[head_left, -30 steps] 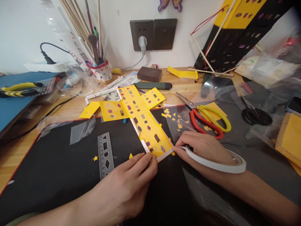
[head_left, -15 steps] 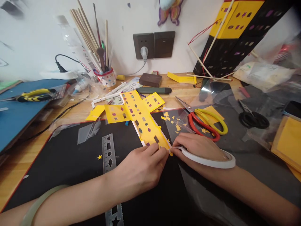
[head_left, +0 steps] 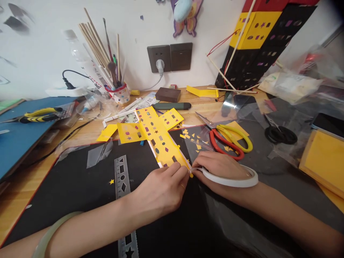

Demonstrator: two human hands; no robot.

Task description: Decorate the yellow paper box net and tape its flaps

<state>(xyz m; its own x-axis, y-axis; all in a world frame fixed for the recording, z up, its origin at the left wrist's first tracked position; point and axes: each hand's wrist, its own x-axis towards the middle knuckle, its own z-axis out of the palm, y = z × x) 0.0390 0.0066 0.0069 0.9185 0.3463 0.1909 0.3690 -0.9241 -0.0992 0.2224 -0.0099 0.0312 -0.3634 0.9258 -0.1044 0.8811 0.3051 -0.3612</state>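
Note:
A yellow paper cutout (head_left: 163, 138) with many small shaped holes lies on the black mat, white tape strips along its long edges. At its near end my left hand (head_left: 163, 186) is closed, fingertips pinched on the tape end and the paper's corner. Just right of it, my right hand (head_left: 219, 165) pinches the same narrow strip of tape. The white tape roll (head_left: 231, 182) hangs around that hand, its strip running to the fingertips. My fingers hide the cutout's near edge. A clear stencil ruler (head_left: 123, 177) lies left of my left hand.
Red-and-yellow-handled scissors (head_left: 228, 138) lie beyond my right hand, with black-handled scissors (head_left: 281, 133) farther right. Yellow scraps (head_left: 199, 140) are scattered nearby. Behind stand a cup of sticks and brushes (head_left: 119, 94) and a tall paper tower (head_left: 252, 46). Pliers (head_left: 40, 114) lie at left.
The camera view has shifted slightly, so everything sits a little farther left. Both hands keep nearly the same pose at the cutout's near corner, the tape still between them.

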